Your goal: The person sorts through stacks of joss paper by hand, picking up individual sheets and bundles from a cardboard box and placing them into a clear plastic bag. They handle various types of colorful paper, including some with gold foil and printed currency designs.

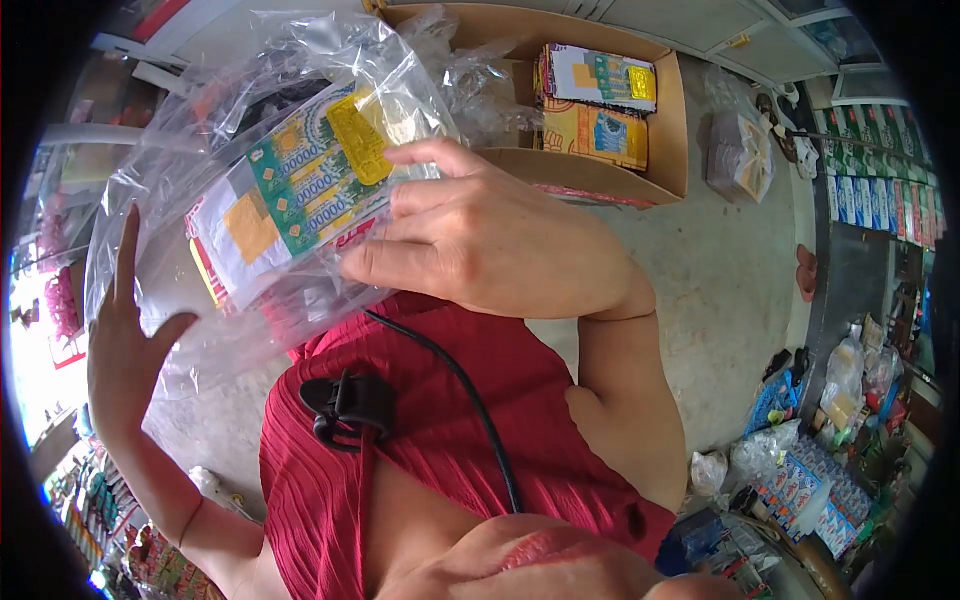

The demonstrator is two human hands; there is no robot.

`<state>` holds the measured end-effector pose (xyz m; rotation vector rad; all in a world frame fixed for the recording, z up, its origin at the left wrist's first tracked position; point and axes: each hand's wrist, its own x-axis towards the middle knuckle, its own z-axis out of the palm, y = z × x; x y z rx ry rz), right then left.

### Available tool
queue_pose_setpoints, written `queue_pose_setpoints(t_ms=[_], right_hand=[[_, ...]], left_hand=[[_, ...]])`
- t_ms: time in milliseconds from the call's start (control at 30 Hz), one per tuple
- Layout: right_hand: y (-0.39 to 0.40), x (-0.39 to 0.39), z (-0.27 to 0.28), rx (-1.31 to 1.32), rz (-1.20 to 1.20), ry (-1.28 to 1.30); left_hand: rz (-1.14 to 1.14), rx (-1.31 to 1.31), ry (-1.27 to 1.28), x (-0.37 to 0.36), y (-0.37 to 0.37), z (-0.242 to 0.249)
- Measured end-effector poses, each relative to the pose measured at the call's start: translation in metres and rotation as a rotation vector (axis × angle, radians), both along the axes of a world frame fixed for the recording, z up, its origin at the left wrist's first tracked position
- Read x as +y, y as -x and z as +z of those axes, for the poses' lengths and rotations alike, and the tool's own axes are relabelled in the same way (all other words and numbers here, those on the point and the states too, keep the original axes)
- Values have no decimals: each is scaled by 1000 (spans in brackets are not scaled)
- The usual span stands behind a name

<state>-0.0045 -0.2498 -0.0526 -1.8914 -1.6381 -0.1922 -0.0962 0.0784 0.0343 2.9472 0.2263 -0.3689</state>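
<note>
A large clear plastic bag (330, 50) is held up in front of my chest. Inside it lies a pack of joss paper (300, 200), printed with green banknote-like strips and topped with a gold piece and an orange square. My right hand (470, 235) is closed on the right end of the bagged pack, its fingertips near the gold piece. At the bag's left side, my left hand (120, 360) is open, with one finger pointing up and the thumb spread, against the plastic.
Behind the bag stands an open cardboard box (665, 150) holding similar packs (600, 80) and crumpled plastic. A wrapped bundle (738, 155) sits on the floor (700, 310). Shelves of boxed goods (875, 170) line the right, and piled packages (815, 490) lie lower right. A black cable (455, 375) hangs across my front.
</note>
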Motion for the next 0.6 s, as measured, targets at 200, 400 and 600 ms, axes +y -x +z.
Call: queue_pose_setpoints(t_ms=[200, 400, 600], right_hand=[[-16, -16, 7, 114, 37, -219], [-149, -119, -74, 683, -803, -704], [-213, -255, -366, 1674, -1547, -575]], left_hand=[[-57, -111, -16, 4, 19, 14], [216, -31, 18, 2, 29, 21], [196, -91, 22, -1, 38, 19]])
